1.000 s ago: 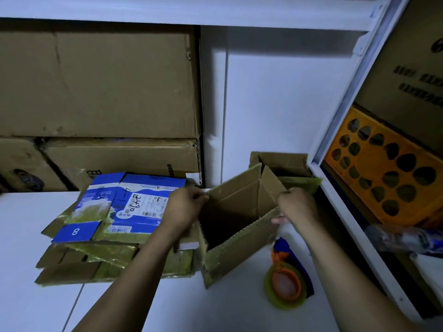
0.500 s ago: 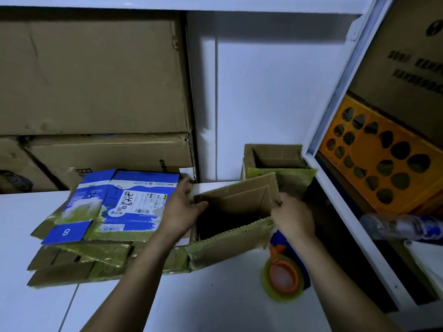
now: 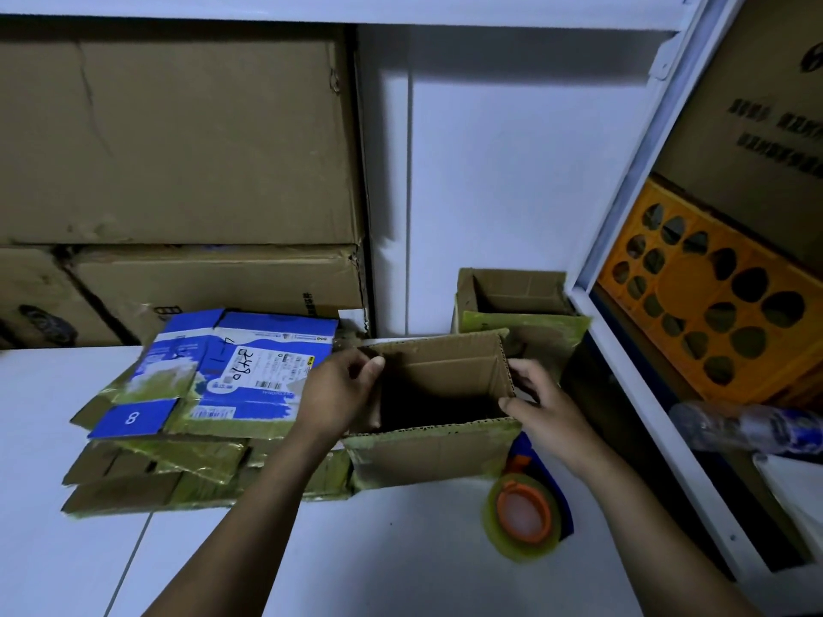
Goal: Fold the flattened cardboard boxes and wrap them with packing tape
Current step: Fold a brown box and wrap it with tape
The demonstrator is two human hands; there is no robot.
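Now | box (image 3: 427, 447) squared open | left hand (image 3: 334, 394) moved onto rim | right hand (image 3: 539, 407) gripping

On the floor (image 3: 311, 563), an open box (image 3: 427, 452), flattened boxes (image 3: 147, 478) stacked against its left, tape roll (image 3: 521, 523) at its front right corner, another box (image 3: 512, 296) behind, cartons (image 3: 178, 140) back left.

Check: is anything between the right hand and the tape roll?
Nothing visible. The tape roll lies bare on the table just below the right hand, which grips the right wall of the open box.
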